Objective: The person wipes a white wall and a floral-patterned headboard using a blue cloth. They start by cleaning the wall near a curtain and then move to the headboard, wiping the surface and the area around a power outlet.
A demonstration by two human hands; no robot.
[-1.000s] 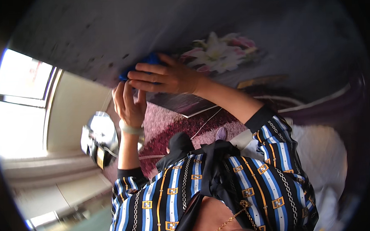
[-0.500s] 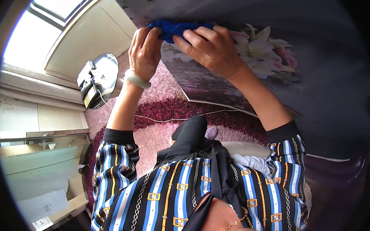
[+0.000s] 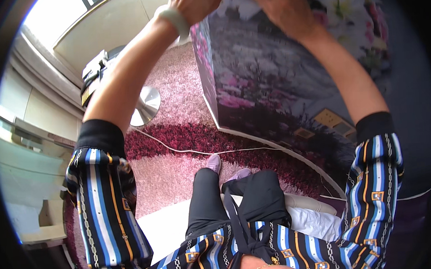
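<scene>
My left hand [image 3: 198, 4], with a pale bangle [image 3: 173, 22] at its wrist, is raised at the top edge of the view, beside the corner of a wall [image 3: 251, 65] printed with flowers. Its fingertips are cut off by the edge. Over the printed face my right hand [image 3: 287, 11] is lifted too, its fingers blurred and partly out of view. No blue cloth shows between the hands, and what either one holds is hidden.
Gold socket plates [image 3: 337, 122] sit low on the printed wall. A white cable [image 3: 182, 150] crosses the pink and maroon rug [image 3: 168, 93]. Left are a round metal stand base [image 3: 148, 106], a black device [image 3: 95, 75] and glass shelving [image 3: 39, 171]. White bedding [image 3: 313, 224] lies near my legs.
Both hands have moved up to the top edge and farther apart at the forearms. The blue cloth they held has gone out of view. More of my legs and the rug shows.
</scene>
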